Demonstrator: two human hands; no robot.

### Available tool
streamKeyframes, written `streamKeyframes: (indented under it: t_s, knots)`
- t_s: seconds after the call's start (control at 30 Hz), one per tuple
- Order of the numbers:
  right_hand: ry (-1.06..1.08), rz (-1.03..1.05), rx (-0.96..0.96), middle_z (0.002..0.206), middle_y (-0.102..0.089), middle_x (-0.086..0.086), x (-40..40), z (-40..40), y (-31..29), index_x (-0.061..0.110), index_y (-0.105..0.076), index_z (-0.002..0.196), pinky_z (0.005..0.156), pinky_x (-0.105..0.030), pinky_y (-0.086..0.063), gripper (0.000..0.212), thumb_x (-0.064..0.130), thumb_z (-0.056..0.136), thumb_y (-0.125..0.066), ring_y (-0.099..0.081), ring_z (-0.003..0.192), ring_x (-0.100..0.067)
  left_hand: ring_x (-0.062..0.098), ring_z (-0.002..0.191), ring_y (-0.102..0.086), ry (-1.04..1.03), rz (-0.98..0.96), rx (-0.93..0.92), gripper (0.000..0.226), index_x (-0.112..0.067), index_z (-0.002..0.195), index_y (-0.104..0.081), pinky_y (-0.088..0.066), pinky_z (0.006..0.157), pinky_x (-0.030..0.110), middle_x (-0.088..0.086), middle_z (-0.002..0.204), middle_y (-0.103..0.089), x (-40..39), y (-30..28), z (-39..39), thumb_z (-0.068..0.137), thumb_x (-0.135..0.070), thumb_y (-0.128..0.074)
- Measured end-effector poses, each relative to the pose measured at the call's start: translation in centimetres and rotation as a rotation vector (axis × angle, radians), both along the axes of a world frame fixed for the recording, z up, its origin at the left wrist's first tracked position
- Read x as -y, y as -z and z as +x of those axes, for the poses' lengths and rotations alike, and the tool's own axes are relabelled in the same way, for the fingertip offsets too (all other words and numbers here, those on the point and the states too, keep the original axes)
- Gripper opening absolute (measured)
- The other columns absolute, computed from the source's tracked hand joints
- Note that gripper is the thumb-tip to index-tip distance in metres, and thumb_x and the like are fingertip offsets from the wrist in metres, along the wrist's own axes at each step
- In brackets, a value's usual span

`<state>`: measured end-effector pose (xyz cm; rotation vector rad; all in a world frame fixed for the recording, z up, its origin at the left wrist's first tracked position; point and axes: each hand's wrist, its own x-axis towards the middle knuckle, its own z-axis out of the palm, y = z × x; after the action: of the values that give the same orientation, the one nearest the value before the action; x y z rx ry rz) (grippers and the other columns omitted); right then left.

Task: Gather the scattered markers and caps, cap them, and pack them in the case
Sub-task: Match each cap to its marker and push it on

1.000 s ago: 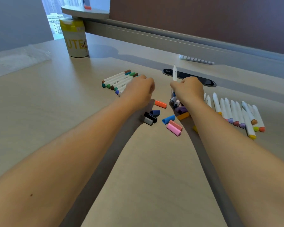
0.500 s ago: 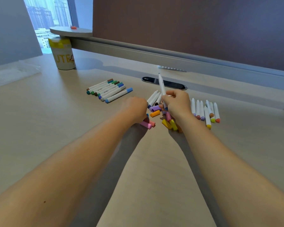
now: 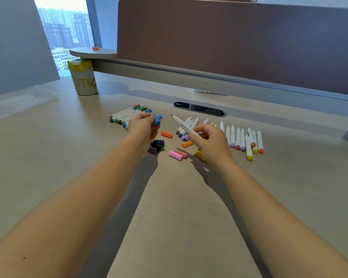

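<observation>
The left hand point(image 3: 144, 127) pinches a blue cap point(image 3: 156, 119) just above the tabletop point(image 3: 48, 157), its grip closed round the cap near the row of already capped markers point(image 3: 129, 114). The right hand point(image 3: 207, 140) pinches an uncapped marker point(image 3: 184, 125) at mid-barrel. That marker lies on a slant, its long axis running from the right hand's grip up and to the left, so the bare bluish tip points toward the cap. Tip and cap are near each other but apart, with open air between them. Which way the cap's mouth faces I cannot tell from here.

To my eye the coming move is a short closing of that gap along the marker's own line: the cap has to meet the tip mouth-first, so the left hand may need to turn it. The left hand is the nearer one to the tip.

Loose caps point(image 3: 176, 155) lie on the tabletop between the hands, and uncapped markers point(image 3: 243, 139) lie in a row to the right. I see no case for certain.
</observation>
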<state>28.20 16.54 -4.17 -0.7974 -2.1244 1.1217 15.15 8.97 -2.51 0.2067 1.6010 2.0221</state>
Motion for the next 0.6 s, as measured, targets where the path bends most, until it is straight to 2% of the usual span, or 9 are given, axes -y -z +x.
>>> streamKeyframes:
  t_s: [0.1,0.23,0.33,0.4,0.5,0.57,0.6]
  knots:
    - [-0.029,0.02,0.014,0.096,-0.066,-0.012,0.6,0.1,0.0,0.012,-0.06,0.096,0.051,-0.013,-0.034,0.009,0.019,0.09,-0.059,-0.051,0.066,-0.006,0.01,0.068,-0.053,-0.016,0.002,0.047,0.02,-0.006,0.114,-0.053,-0.045,0.06,0.018,0.007,0.081,-0.057,0.5,0.0,0.2,0.095,-0.012,-0.048]
    - [-0.046,0.046,0.038,0.1,-0.067,-0.016,0.9,0.1,0.0,0.008,-0.064,0.102,0.052,-0.017,-0.035,0.017,0.019,0.09,-0.059,-0.05,0.067,-0.01,0.009,0.065,-0.052,0.003,-0.017,0.045,0.022,-0.002,0.114,-0.053,-0.046,0.06,0.018,0.005,0.074,-0.056,0.5,-0.2,0.7,0.094,-0.011,-0.049]
    - [-0.039,0.072,0.047,0.099,-0.067,-0.015,1.1,0.0,-0.1,0.006,-0.064,0.104,0.053,-0.017,-0.038,0.019,0.019,0.091,-0.057,-0.053,0.071,-0.013,0.01,0.066,-0.053,0.026,-0.041,0.014,0.022,-0.001,0.113,-0.054,-0.048,0.059,0.019,0.006,0.074,-0.056,0.7,-0.3,0.9,0.093,-0.011,-0.05]
    - [-0.045,0.097,0.048,0.098,-0.067,-0.014,1.2,-0.1,-0.2,0.005,-0.065,0.106,0.052,-0.016,-0.037,0.022,0.019,0.091,-0.056,-0.05,0.066,-0.009,0.012,0.069,-0.055,0.047,-0.067,-0.032,0.02,-0.001,0.111,-0.055,-0.048,0.059,0.02,0.006,0.077,-0.057,0.7,-0.3,0.9,0.093,-0.01,-0.051]
    - [-0.047,0.098,0.041,0.093,-0.064,-0.015,1.7,-0.5,-0.5,0.002,-0.064,0.108,0.052,-0.015,-0.037,0.025,0.019,0.092,-0.054,-0.047,0.061,-0.006,0.019,0.083,-0.059,0.057,-0.129,-0.161,0.013,-0.003,0.102,-0.056,-0.049,0.068,0.023,0.01,0.093,-0.059,0.7,-0.2,0.9,0.093,-0.009,-0.051]
    - [-0.018,0.075,0.004,0.092,-0.063,-0.016,1.8,-1.0,-0.7,0.001,-0.064,0.104,0.056,-0.02,-0.044,0.023,0.018,0.091,-0.055,-0.053,0.069,-0.013,0.021,0.089,-0.059,0.047,-0.154,-0.257,0.007,-0.005,0.096,-0.055,-0.049,0.073,0.023,0.012,0.1,-0.058,0.6,-0.2,1.1,0.093,-0.01,-0.051]
    - [0.004,0.058,-0.019,0.093,-0.064,-0.018,1.8,-1.2,-0.7,0.002,-0.064,0.099,0.062,-0.027,-0.05,0.019,0.017,0.09,-0.056,-0.056,0.075,-0.017,0.02,0.089,-0.058,0.041,-0.164,-0.301,0.009,-0.005,0.099,-0.055,-0.049,0.073,0.022,0.011,0.1,-0.058,0.6,-0.2,1.2,0.093,-0.011,-0.051]
